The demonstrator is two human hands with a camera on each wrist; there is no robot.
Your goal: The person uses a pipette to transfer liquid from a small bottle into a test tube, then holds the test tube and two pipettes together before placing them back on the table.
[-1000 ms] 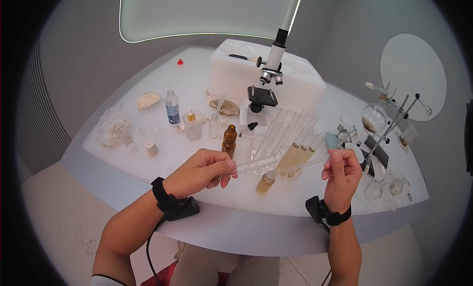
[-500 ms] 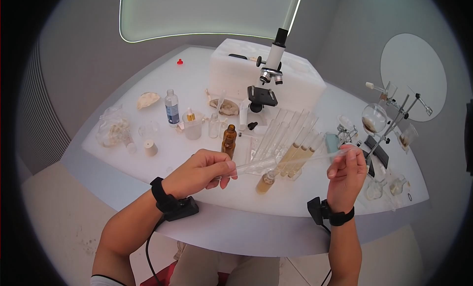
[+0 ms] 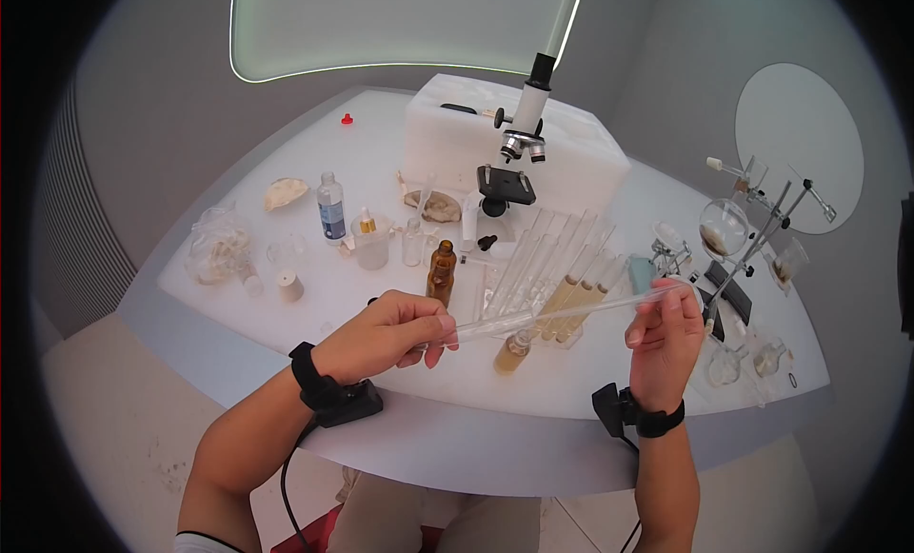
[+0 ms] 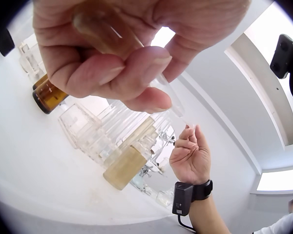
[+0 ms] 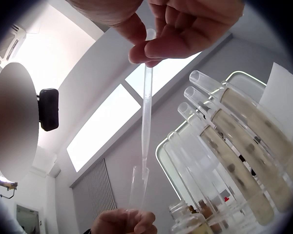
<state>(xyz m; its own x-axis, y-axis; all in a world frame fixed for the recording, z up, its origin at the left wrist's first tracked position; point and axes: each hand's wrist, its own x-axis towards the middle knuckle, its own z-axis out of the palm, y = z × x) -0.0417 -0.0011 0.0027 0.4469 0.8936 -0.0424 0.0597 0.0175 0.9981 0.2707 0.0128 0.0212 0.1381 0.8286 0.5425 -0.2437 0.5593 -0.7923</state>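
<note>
My left hand [image 3: 395,329] grips a clear test tube [image 3: 490,326] that lies nearly level and points right. In the left wrist view, brown liquid shows in the tube's rounded end [image 4: 105,29] inside the curled fingers. Thumb and fingertips of my right hand [image 3: 665,348] pinch a clear plastic dropper [image 5: 146,107] near its bulb. Its narrow tip overlaps the mouth of the test tube in the right wrist view. Below the tube stands a small open bottle [image 3: 512,355] of yellowish liquid. An amber bottle [image 3: 441,269] is just beyond my left hand.
Behind the small bottle, a rack holds several test tubes [image 3: 571,296], some with cloudy tan liquid. A microscope [image 3: 514,163] stands at the back, a glass flask [image 3: 724,229] on a stand at right. Left are a labelled bottle [image 3: 330,210] and a plastic bag [image 3: 217,248].
My right hand has moved slightly right and up with the dropper, away from the left hand, then stayed nearly still. The left hand and test tube have hardly moved.
</note>
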